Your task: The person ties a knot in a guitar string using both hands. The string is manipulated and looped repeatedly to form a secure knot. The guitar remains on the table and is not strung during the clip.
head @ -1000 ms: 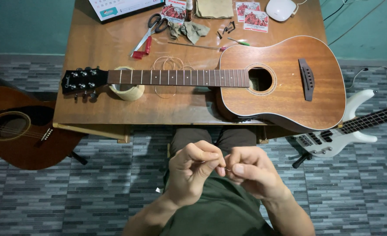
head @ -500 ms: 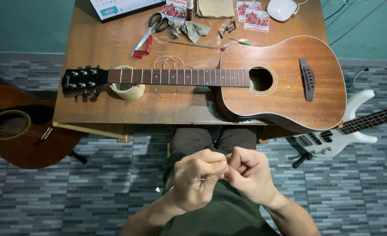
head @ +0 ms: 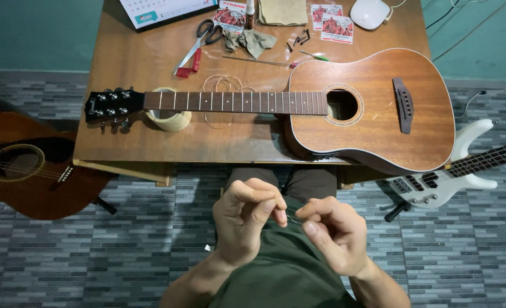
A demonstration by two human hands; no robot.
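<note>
Room setting, seen from above. A brown wooden tabletop (head: 138,131) stands against a teal painted wall (head: 36,34). The floor (head: 93,256) is laid with narrow grey tiles in staggered rows of mixed light and dark shades. A grey strip runs along the base of the wall. Light is even and soft, casting a faint shadow beneath the tabletop's near edge.

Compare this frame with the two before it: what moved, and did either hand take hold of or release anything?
The two hands shifted only slightly. The left hand and right hand were pressed close together half a second ago; now they sit a little apart, with a thin guitar string pinched between their fingers. Nothing was picked up or let go. The acoustic guitar, tape roll and scissors on the table stayed put.
</note>
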